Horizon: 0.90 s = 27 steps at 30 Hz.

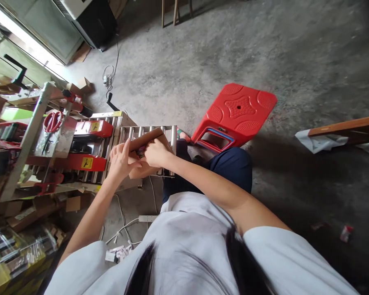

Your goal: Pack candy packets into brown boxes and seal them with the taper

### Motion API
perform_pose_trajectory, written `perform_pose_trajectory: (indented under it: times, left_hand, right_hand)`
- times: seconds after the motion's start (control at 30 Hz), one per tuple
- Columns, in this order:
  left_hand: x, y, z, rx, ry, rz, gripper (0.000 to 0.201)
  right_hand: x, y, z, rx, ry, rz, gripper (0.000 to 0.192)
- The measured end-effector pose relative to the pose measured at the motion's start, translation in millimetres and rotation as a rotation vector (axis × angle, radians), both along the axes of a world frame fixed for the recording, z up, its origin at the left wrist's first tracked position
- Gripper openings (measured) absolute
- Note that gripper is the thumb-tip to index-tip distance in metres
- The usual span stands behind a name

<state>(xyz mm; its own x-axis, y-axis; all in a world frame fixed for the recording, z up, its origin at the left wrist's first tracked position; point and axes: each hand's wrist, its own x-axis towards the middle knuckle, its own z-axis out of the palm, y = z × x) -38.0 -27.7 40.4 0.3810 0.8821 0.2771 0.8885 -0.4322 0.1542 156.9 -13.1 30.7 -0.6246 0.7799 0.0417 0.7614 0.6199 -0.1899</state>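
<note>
A small brown cardboard box [151,136] with raised flaps rests on the roller conveyor [174,139] in front of my body. Around its left end is my left hand [120,159], fingers pointing away from me and thumb across the near flap, holding the box. My right hand [157,154] reaches in at the box's opening with curled fingers. Its fingertips are partly hidden, so whatever they grip cannot be made out. Small dark and pinkish contents [140,151] show inside the box between my hands.
Left of my hands stands a carton-sealing machine with red side parts [94,164] and red-handled scissors [53,123] on it. A red plastic stool [238,107] stands ahead right. Cables and a power strip [146,218] lie on the floor. A wooden piece [344,126] is at right.
</note>
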Motion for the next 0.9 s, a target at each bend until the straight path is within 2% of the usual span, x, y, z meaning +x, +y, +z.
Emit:
perform_pose_trajectory:
  times: [0.1, 0.2, 0.3, 0.37, 0.43, 0.5, 0.57, 0.63, 0.7, 0.73, 0.8, 0.9]
  left_hand:
    - [-1.9, 2.5, -4.0, 0.037, -0.027, -0.024, 0.088]
    - [-3.7, -5.7, -16.8, 0.122, -0.067, -0.065, 0.07]
    - [-7.6, -18.3, -29.3, 0.124, -0.067, -0.111, 0.035]
    - [-7.8, -25.3, -31.9, 0.099, -0.069, -0.128, 0.025]
    - [0.0, -30.2, -29.5, 0.089, -0.077, -0.112, 0.027]
    - [21.1, -33.7, -25.6, 0.068, -0.08, -0.09, 0.027]
    - [55.6, -36.3, -25.0, 0.01, -0.085, -0.096, 0.048]
    - [95.6, -37.5, -30.0, -0.04, -0.092, -0.079, 0.076]
    - [129.0, -36.2, -38.6, -0.029, -0.101, -0.016, 0.088]
    - [139.8, -34.5, -43.1, -0.002, -0.105, 0.02, 0.09]
    - [146.7, -29.3, -50.3, 0.057, -0.112, 0.031, 0.092]
    - [122.7, -15.8, -55.8, 0.101, -0.082, -0.106, 0.081]
  right_hand:
    - [7.8, -0.2, -8.7, 0.039, 0.142, -0.011, 0.035]
    - [28.1, -11.4, -19.5, 0.178, 0.381, 0.005, 0.028]
    - [49.9, -25.9, -21.7, 0.323, 0.543, -0.109, 0.032]
    - [59.9, -33.9, -21.5, 0.323, 0.537, -0.179, 0.047]
    - [63.9, -39.4, -23.8, 0.225, 0.468, -0.177, 0.066]
    - [64.2, -41.4, -28.7, 0.103, 0.422, -0.159, 0.076]
    - [66.6, -39.8, -34.0, 0.007, 0.471, -0.149, 0.078]
    - [77.2, -36.8, -39.0, -0.093, 0.624, -0.097, 0.074]
    - [98.0, -36.4, -45.8, -0.233, 0.855, -0.046, 0.066]
    - [111.3, -38.1, -50.8, -0.304, 0.976, -0.068, 0.063]
    - [139.1, -45.1, -65.1, -0.409, 1.154, -0.234, 0.06]
    - [172.2, -59.6, -93.2, -0.457, 1.182, -0.551, 0.058]
